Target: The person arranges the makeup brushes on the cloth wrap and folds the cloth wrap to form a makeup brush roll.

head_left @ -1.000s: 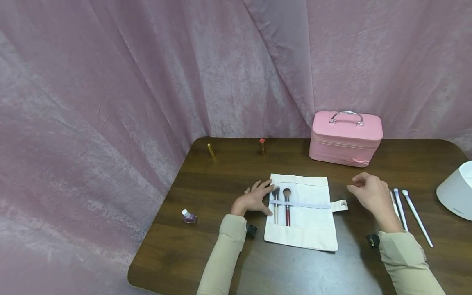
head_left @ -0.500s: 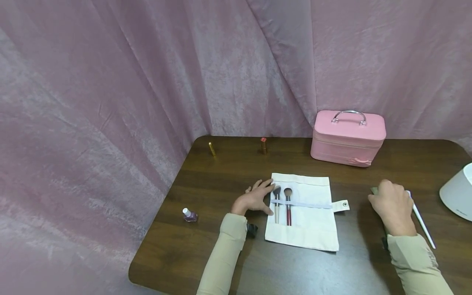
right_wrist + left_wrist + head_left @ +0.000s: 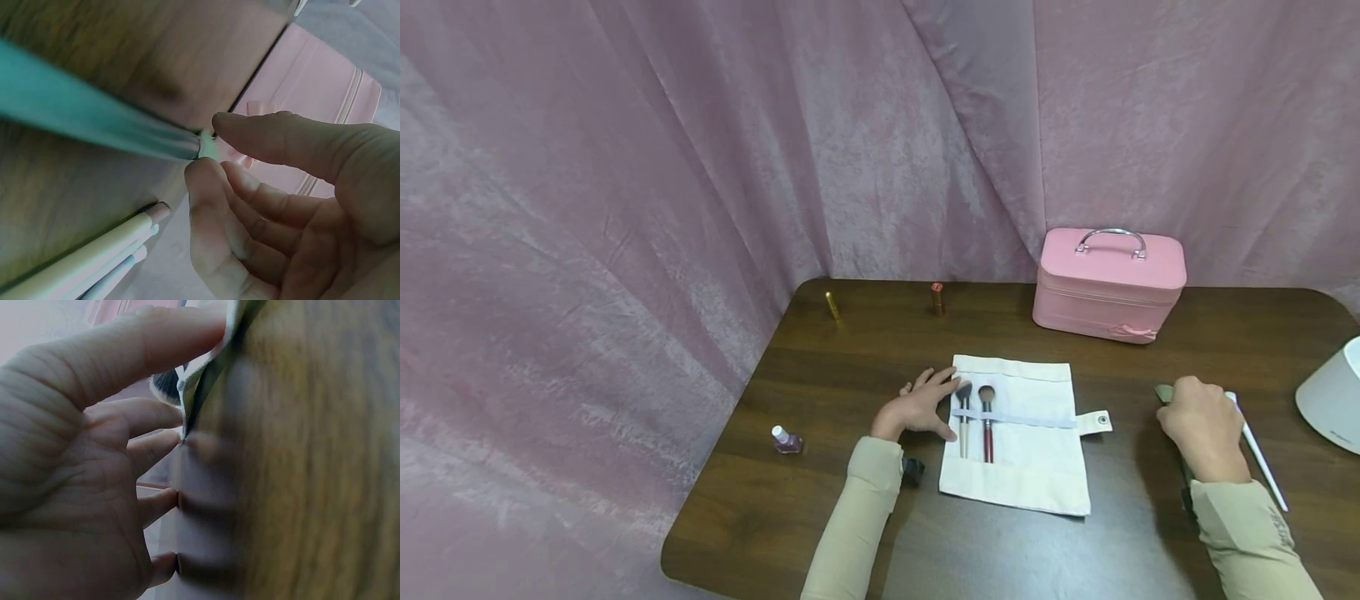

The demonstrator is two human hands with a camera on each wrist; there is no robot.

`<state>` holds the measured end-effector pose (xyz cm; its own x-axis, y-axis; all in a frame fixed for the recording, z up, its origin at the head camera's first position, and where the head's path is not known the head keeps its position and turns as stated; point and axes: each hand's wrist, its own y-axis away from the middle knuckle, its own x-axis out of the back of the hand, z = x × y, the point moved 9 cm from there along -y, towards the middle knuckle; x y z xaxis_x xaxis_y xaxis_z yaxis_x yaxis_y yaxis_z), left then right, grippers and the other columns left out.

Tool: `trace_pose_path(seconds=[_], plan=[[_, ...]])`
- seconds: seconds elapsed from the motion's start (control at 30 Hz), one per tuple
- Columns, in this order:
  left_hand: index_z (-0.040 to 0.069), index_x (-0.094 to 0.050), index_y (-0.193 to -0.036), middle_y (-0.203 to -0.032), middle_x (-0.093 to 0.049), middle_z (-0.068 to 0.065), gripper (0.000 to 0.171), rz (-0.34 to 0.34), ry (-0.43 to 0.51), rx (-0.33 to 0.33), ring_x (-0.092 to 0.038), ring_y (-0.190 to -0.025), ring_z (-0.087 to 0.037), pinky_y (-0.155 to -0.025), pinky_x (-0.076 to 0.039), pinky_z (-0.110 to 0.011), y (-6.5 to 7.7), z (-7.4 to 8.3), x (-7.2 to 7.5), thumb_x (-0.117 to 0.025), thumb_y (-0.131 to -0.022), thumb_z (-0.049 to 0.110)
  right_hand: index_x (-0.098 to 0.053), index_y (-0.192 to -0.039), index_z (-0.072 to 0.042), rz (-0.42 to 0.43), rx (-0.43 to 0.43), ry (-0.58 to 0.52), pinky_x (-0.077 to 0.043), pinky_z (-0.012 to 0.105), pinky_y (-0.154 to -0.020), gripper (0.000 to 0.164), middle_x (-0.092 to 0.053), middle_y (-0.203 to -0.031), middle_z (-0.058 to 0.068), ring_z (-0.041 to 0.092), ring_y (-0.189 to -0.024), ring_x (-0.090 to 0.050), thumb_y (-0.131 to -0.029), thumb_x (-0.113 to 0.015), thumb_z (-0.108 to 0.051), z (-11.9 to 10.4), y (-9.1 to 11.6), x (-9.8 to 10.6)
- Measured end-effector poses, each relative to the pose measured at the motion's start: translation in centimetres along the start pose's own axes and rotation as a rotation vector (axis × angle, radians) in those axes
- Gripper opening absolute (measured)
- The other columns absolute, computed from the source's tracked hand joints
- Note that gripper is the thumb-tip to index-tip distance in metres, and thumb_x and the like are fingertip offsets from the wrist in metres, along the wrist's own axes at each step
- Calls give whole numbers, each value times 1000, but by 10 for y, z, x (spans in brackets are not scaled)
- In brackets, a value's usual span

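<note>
A white cloth brush roll (image 3: pixel 1037 471) lies unfolded on the table, its snap tab pointing right. Under its elastic band sit a pale-handled makeup brush (image 3: pixel 964 425) and a red-handled one (image 3: pixel 988 437). My left hand (image 3: pixel 916 410) rests at the roll's left edge, fingers spread, with thumb and fingertips touching the cloth. To the right of the roll, my right hand (image 3: pixel 1202 429) pinches a green makeup brush (image 3: pixel 106 109) near its head, between thumb and index finger. Its bristle end shows past the knuckles in the head view; much of the handle is hidden.
A white brush (image 3: pixel 1258 454) lies right of my right hand, and several light brushes (image 3: pixel 94 253) show in the right wrist view. Behind stand a pink case (image 3: pixel 1108 287) and a lipstick (image 3: pixel 937 300). A gold tube (image 3: pixel 832 306), nail polish (image 3: pixel 786 440) and white lampshade-like object (image 3: pixel 1333 396) surround.
My right hand has moved right and down from beside the roll's tab to the brushes and taken hold of the green brush. The left hand has stayed at the roll's edge.
</note>
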<state>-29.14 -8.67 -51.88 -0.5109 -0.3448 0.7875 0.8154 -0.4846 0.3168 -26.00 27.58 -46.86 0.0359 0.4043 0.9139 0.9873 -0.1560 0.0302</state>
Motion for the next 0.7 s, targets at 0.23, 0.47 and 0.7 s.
trace_pose_path(seconds=[0.23, 0.47, 0.7], plan=[[18, -35, -160, -169, -14, 2, 94, 9, -6, -2, -5, -154, -30, -117, -11, -63, 1, 1, 1, -87, -81, 22, -56, -65, 3, 19, 24, -17, -40, 54, -50, 13, -55, -70, 31, 46, -62, -54, -75, -62, -3, 3, 1, 3], [18, -35, -159, -169, -14, 1, 94, 3, 0, -7, -5, -154, -30, -117, -11, -64, 2, 1, 0, -87, -81, 21, -53, -60, -1, -10, 68, -10, -39, 51, -50, 17, -54, -65, 25, 41, -59, -52, -74, -62, -3, 2, 1, 0], [18, -36, -159, -169, -15, 1, 94, 10, -8, -5, -5, -154, -30, -117, -11, -63, 1, 1, 1, -88, -81, 21, -47, -54, -10, -12, 125, -35, -35, 41, -47, 26, -49, -57, 10, 31, -55, -47, -72, -64, -4, -4, 2, -2]])
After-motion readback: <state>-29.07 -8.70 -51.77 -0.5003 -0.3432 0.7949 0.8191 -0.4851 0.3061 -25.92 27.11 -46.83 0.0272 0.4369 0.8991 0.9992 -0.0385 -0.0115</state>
